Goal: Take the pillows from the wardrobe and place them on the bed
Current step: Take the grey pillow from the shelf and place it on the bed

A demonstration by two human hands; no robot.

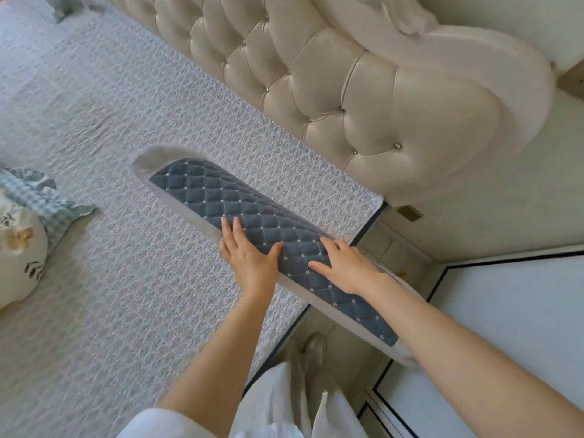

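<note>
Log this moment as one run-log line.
pillow: part over bed corner | left hand: flat on pillow | right hand: flat on pillow

long blue quilted pillow [221,197] — half over bed [110,121] edge.

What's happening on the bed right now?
A person has both hands on a long blue quilted pillow, the left hand and right hand lying flat on its top. One end lies on the bed near the tufted headboard; the other overhangs the edge. Another pillow lies at far left.
</note>
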